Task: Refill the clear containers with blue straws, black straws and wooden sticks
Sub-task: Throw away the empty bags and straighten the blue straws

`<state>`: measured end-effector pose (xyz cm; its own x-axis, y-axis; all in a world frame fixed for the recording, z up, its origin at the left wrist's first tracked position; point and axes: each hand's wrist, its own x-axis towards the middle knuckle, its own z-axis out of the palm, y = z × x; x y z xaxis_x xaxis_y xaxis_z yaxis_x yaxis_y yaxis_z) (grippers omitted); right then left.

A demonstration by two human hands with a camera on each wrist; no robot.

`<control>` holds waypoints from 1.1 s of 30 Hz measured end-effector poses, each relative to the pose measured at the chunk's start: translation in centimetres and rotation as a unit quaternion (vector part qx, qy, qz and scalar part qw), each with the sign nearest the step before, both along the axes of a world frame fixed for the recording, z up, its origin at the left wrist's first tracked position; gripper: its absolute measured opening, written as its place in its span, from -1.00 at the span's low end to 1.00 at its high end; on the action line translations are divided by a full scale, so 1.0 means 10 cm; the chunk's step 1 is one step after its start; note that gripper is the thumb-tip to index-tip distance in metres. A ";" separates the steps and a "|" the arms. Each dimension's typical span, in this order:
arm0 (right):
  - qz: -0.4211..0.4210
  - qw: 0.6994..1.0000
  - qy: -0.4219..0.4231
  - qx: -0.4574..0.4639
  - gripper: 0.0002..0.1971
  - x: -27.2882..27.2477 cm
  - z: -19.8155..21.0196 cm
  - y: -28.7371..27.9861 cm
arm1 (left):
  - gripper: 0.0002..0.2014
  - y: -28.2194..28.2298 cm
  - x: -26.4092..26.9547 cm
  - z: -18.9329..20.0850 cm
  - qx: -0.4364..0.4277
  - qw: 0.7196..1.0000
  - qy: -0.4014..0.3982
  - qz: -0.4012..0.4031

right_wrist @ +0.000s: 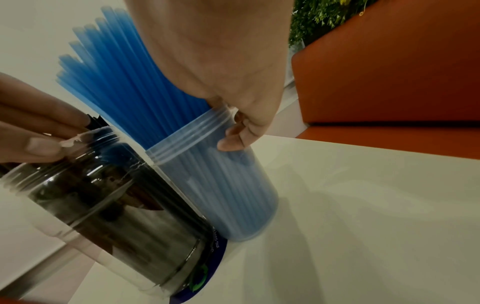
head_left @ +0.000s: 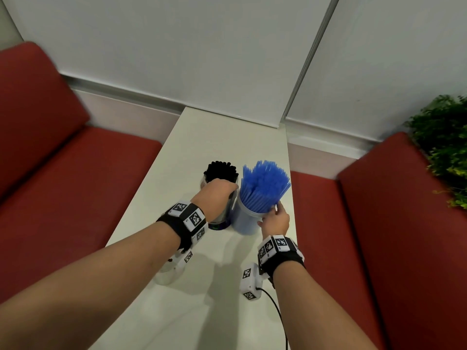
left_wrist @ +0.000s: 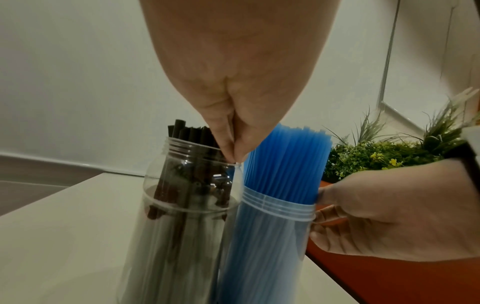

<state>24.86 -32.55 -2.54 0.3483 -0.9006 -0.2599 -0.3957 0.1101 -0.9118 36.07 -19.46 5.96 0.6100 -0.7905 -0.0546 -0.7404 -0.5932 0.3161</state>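
Note:
Two clear containers stand side by side on the white table [head_left: 202, 137]. The left jar [head_left: 222, 213] [left_wrist: 182, 236] [right_wrist: 116, 205] holds black straws [head_left: 221, 170] [left_wrist: 187, 131]. My left hand [head_left: 217, 192] [left_wrist: 233, 161] [right_wrist: 52, 144] pinches its rim from above, on the side nearest the other jar. The right jar [head_left: 246, 223] [left_wrist: 267, 246] [right_wrist: 228, 195] is packed with blue straws [head_left: 265, 183] [left_wrist: 285, 160] [right_wrist: 130, 82] that fan out above its mouth. My right hand [head_left: 274, 215] [left_wrist: 319, 205] [right_wrist: 228, 131] grips its threaded rim on the right side, thumb outside.
Red bench seats [head_left: 75, 173] [head_left: 379, 236] flank the narrow table, which butts against a pale wall [head_left: 202, 59]. A green plant [head_left: 444, 147] stands behind the right bench. A clear rounded object [head_left: 169, 274] lies under my left wrist. A cable [head_left: 278, 311] trails from my right wrist.

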 end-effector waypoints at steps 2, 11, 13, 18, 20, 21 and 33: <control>-0.038 0.999 -0.010 0.024 -0.66 -0.01 -0.02 0.00 | -0.80 0.03 0.00 0.04 0.018 1.000 0.001 0.007; -0.063 0.995 -0.050 0.063 -0.69 -0.02 -0.09 0.06 | -0.74 0.24 -0.02 0.10 -0.098 0.994 0.037 -0.020; -0.082 0.992 -0.053 0.077 -0.65 -0.05 -0.07 0.10 | -0.74 0.34 -0.01 0.13 -0.134 0.990 0.046 -0.016; -0.064 0.991 -0.019 0.118 -0.68 -0.22 -0.11 0.52 | -0.76 0.76 0.16 0.23 -0.232 0.966 0.099 0.048; -0.012 0.991 -0.022 0.130 -0.70 -0.28 -0.11 0.81 | -0.79 0.99 0.25 0.26 -0.205 0.969 0.118 0.066; 0.025 0.990 -0.025 0.134 -0.69 -0.30 -0.09 0.95 | -0.80 1.12 0.30 0.28 -0.181 0.973 0.122 0.077; 0.397 0.915 -0.052 0.053 -0.02 -0.42 -0.06 2.20 | 0.08 2.31 0.11 -0.08 0.200 0.892 0.392 0.106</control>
